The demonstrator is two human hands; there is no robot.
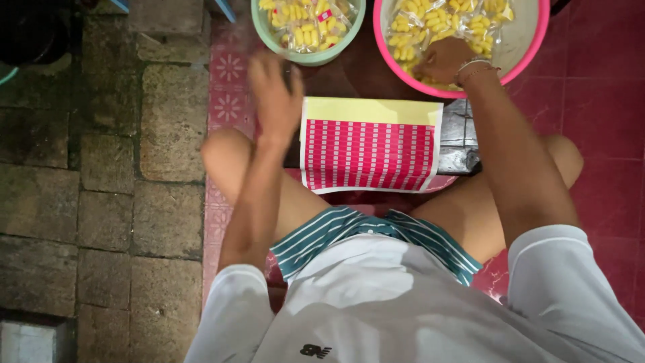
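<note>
We sit cross-legged over a sheet of small red stickers (371,153) with a yellow top strip, lying between our knees at centre. At 12 o'clock sit two bowls. The pink bowl (535,42) at 1 o'clock holds clear packets of yellow snacks (430,27) — these look unlabelled, though they are too small to be sure. The green bowl (316,56) at 11 o'clock holds more such packets (304,27), and at least one shows a red-and-white sticker (325,15).

Our right hand (445,60) is down in the pink bowl among the packets, fingers curled; whether it already grips a packet we cannot tell — the back of the hand hides the fingertips. Our left hand (274,94) hovers blurred between sheet and green bowl at 10 o'clock, fingers spread loosely, holding nothing we can see.

Judged progress: partway. The green bowl is roughly full, the pink bowl still has a fair heap on its left side with bare bowl showing at right, and the sticker sheet looks nearly complete — plenty of labels left.
</note>
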